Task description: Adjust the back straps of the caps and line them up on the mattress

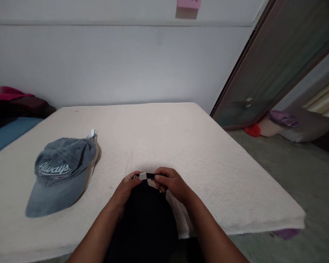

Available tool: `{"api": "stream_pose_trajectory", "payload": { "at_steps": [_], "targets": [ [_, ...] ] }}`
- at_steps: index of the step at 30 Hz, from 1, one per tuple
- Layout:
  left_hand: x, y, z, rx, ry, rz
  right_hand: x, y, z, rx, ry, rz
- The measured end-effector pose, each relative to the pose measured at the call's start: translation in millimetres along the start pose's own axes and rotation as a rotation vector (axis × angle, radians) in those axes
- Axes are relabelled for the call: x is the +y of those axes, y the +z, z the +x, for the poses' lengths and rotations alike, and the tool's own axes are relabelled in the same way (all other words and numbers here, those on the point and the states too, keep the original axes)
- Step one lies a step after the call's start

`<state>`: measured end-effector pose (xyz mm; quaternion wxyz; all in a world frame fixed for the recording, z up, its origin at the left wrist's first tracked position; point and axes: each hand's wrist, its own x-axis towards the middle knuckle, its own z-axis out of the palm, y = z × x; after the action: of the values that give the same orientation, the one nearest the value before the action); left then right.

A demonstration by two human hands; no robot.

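The fingers of the left hand (126, 187) are pinched together on one end of a thin black strap (151, 176), right beside its pale metal buckle (143, 176). The thumb and fingers of the right hand (172, 182) are closed on the other end, so the strap runs straight across between the two hands, over the near part of the bed (208, 164). Below the strap is a black cap (146, 219), its dark cloth reaching down between the forearms and across the bed's near edge; much of its shape is too dark to make out. Through a gap under the strap, the pale cover of the bed shows.

On the left part of the bed rests a grey-blue cap (63, 171) with white lettering that reads "Always", its brim toward the bed's near edge. A small white thing (92, 133), too small to identify, sits at its back.

Past the left edge of the bed are a blue cloth (13, 129) and a dark red heap (19, 104). Behind the bed's far edge stands a pale wall (112, 62); a cabinet (252, 73) rises beyond its far right corner.
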<state>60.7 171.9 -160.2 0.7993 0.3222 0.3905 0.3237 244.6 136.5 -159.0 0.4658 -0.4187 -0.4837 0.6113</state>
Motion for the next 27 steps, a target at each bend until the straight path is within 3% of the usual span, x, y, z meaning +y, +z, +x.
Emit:
{"api": "stream_pose_trajectory", "payload": {
  "at_steps": [7, 14, 27],
  "targets": [
    [-5.2, 3.7, -3.1, -0.008, 0.02, -0.112, 4.6, -1.1, 1.6, 0.034, 0.007, 0.221],
    [-9.9, 8.2, -2.9, 0.04, 0.029, -0.079, 5.9, 5.3, 7.0, -0.01, 0.052, 0.052],
    [-6.6, 8.0, -10.3, 0.009, 0.023, -0.105, 5.4, 1.5, 4.9, 0.064, 0.034, 0.057]
  ]
}}
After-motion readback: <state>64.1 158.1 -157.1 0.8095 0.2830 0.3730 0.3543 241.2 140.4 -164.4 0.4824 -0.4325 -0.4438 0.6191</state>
